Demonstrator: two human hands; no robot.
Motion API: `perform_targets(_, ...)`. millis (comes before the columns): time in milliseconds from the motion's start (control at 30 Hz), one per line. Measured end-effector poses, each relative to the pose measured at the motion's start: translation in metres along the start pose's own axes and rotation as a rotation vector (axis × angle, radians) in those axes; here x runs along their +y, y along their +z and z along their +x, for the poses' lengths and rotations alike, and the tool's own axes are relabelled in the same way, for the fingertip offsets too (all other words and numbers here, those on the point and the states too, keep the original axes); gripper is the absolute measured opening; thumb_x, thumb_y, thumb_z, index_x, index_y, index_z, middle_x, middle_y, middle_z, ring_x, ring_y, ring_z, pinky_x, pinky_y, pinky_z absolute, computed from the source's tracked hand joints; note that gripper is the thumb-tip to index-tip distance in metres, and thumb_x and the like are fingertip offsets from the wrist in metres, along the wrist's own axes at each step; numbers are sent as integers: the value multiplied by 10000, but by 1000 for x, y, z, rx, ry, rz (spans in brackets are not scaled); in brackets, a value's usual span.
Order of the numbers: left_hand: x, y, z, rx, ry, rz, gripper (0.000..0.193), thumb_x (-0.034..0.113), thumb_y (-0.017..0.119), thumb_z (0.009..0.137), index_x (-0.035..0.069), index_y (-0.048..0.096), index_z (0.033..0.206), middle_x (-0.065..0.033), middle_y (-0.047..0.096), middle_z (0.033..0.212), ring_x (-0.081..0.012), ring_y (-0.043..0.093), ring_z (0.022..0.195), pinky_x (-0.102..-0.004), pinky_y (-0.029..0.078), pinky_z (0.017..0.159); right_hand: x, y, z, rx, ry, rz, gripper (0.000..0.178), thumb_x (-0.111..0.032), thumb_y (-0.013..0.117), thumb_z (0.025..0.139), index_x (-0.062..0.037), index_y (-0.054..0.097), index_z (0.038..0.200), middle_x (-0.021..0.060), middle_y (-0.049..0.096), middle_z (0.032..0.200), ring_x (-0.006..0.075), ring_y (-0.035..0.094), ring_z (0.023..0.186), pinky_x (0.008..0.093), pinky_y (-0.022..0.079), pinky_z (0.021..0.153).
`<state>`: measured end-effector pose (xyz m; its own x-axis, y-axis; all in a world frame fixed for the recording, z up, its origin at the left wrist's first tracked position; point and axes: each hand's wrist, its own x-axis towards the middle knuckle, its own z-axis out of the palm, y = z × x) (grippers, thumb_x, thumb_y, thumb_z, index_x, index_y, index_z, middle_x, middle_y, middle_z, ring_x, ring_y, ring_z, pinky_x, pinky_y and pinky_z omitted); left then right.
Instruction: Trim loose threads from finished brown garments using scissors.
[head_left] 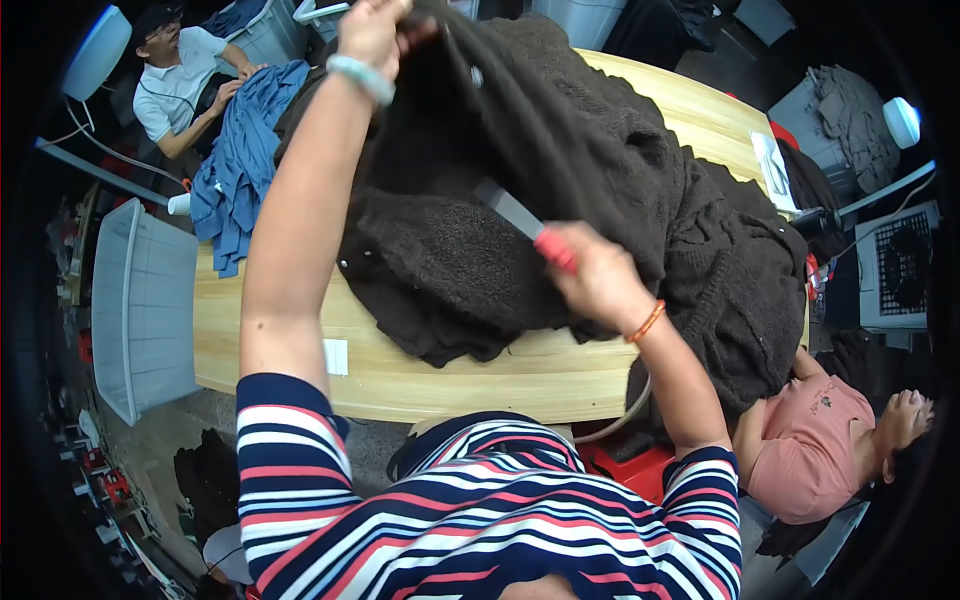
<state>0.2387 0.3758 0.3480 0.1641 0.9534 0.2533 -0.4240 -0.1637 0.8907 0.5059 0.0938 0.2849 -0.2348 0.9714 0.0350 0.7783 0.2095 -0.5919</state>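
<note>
My left hand (372,40), raised at the far side of the table, is closed on the edge of a dark brown knitted garment (440,235) and holds that part up. Small pale buttons or snaps show on the cloth. In my right hand (600,280) is a red-handled tool with a flat grey blade (512,210); its exact kind is unclear. The blade points up and left, over the opened folds of the garment. Motion blurs the right hand and the raised cloth a little.
More dark knitwear (735,270) is heaped along the right of the wooden table (480,385). Blue cloth (245,150) lies at the left, by a person in white (175,85). Another person in pink (810,440) sits at the right. A grey bin (150,310) stands left.
</note>
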Motion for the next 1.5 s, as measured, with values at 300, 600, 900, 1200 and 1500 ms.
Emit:
perform_targets(300,-21,-33,-166,-599,319,1409,721,-58,562,732,131,452,1419,-217,383,1483,-414,342,1391,-462,325,1131,28,2,-65,25,-23,-274,360,-203,749,773,-120,596,1088,127,625,833,307,631,811,427,453,699)
perform_targets(600,-53,-90,-258,-494,221,1674,838,-111,616,652,198,474,1417,-196,274,1550,-395,299,1420,-486,312,1136,21,116,-57,150,-93,-216,542,-278,812,697,-83,572,1142,74,556,907,243,565,873,383,366,725)
perform_targets(900,-18,-96,-194,-576,-31,1365,505,-142,519,608,56,694,1039,-133,661,1173,-337,566,1133,-390,463,991,27,49,-53,-113,50,146,327,-83,700,779,-76,592,1088,119,641,932,291,639,878,376,456,773)
perform_targets(1200,-75,1,-119,111,207,1159,440,26,677,783,58,586,1213,-191,552,1127,-343,605,946,-404,501,849,102,-38,-30,137,254,297,253,-130,723,848,2,600,1025,88,645,902,178,623,854,307,488,795)
perform_targets(1500,-136,103,-234,-436,324,1406,768,444,748,779,223,447,1450,-194,256,1564,-448,186,1444,-699,119,1109,49,-62,-67,87,229,41,232,-189,690,882,-43,600,1038,192,642,796,398,656,768,412,514,674)
